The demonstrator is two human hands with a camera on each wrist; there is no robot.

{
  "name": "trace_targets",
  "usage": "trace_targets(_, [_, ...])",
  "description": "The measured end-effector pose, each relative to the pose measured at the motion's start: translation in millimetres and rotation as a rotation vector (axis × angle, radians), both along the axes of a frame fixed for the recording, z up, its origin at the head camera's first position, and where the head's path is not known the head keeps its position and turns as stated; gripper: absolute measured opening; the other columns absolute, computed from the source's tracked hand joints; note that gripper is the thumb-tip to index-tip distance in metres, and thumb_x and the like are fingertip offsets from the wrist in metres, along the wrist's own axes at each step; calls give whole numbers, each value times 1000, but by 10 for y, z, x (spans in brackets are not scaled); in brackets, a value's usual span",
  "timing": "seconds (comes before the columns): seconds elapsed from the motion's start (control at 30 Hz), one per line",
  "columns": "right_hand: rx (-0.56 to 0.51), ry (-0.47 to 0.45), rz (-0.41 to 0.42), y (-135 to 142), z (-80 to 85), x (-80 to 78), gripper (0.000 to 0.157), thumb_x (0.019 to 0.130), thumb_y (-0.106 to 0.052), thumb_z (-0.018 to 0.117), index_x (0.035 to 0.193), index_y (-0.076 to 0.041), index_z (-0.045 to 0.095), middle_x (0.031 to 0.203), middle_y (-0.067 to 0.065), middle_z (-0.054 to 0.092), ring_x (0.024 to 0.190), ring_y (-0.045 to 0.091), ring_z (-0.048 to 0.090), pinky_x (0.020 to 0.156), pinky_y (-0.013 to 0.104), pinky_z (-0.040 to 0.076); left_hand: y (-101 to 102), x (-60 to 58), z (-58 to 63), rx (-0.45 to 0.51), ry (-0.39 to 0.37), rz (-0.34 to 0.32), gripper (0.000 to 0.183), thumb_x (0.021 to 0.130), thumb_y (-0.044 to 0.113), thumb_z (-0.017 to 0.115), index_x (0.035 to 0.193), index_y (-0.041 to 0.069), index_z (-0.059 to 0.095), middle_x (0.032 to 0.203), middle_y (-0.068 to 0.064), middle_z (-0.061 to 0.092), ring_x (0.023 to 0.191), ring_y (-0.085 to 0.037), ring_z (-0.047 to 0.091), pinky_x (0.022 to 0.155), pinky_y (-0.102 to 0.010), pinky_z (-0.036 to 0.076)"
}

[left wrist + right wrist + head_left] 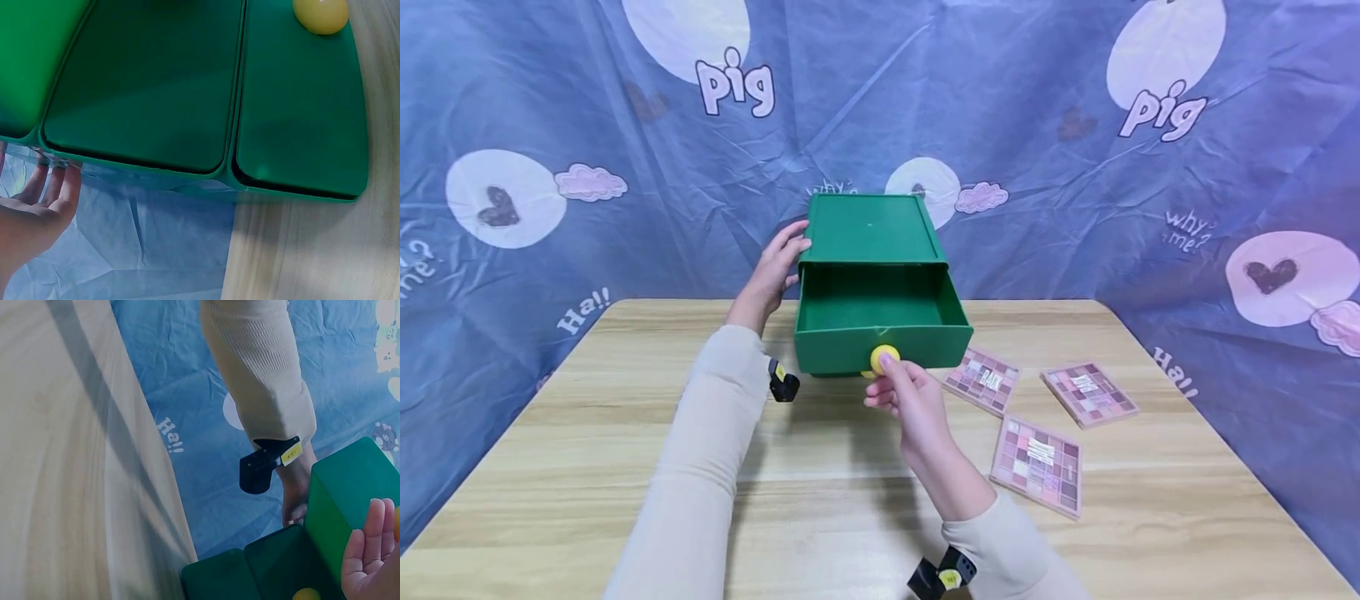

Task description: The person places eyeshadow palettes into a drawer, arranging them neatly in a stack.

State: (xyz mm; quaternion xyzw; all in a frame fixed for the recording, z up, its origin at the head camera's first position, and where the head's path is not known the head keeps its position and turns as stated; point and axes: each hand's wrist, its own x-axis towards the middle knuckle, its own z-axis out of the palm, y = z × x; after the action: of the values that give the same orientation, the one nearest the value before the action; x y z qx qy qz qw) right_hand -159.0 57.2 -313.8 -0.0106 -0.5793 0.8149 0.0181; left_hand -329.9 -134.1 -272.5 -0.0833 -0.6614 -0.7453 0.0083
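Note:
A green drawer cabinet (871,229) stands toward the back of the table, its top drawer (835,352) pulled well out. The inside of that drawer shows bare green walls. My right hand (917,404) pinches the round yellow knob (884,357) on the drawer front, thumb on its face. Against the cabinet's upper left side rests my left hand (773,271), its fingers extended along the wall. In the left wrist view, two lower drawers (144,87) sit pushed in, and a yellow knob (322,14) shows on the lowest one.
Three pink eyeshadow palettes lie right of the cabinet: one (981,379) beside the drawer, one (1088,393) farther right, one (1039,465) nearer me. A blue printed cloth (1037,167) hangs behind the wooden table (625,417).

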Motion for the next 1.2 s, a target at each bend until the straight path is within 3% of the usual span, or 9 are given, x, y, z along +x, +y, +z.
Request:
trace_targets(0.17, [-6,-21,4,17,11,97,22,82,-23,58,76,-2,55,59,5,55,51,13,53,59,28,47,-8,-10,-8,-6,11,-3,49,84,24,50,130,18,38,131,-7,33,114,-25,33,90,-48,22])
trace_targets(0.4, [-3,-29,9,34,12,200,24,82,-23,58,79,0,54,59,4,55,52,13,53,59,27,46,7,-21,2,7,36,-4,48,84,23,50,130,16,38,130,-7,35,112,-25,35,88,-47,25])
trace_targets(0.63, [-24,-56,30,30,-3,305,22,82,-22,58,77,-1,53,58,4,55,52,13,54,59,27,46,-7,9,7,7,12,3,48,84,23,49,130,17,38,131,-7,34,114,-24,34,88,-46,24])
trace_targets(1.2, [-33,-49,47,15,-51,411,23,81,-23,60,80,-1,53,59,4,55,54,14,53,60,28,46,-2,11,-13,28,24,0,48,84,22,49,130,16,38,130,-6,34,113,-23,35,90,-47,23])
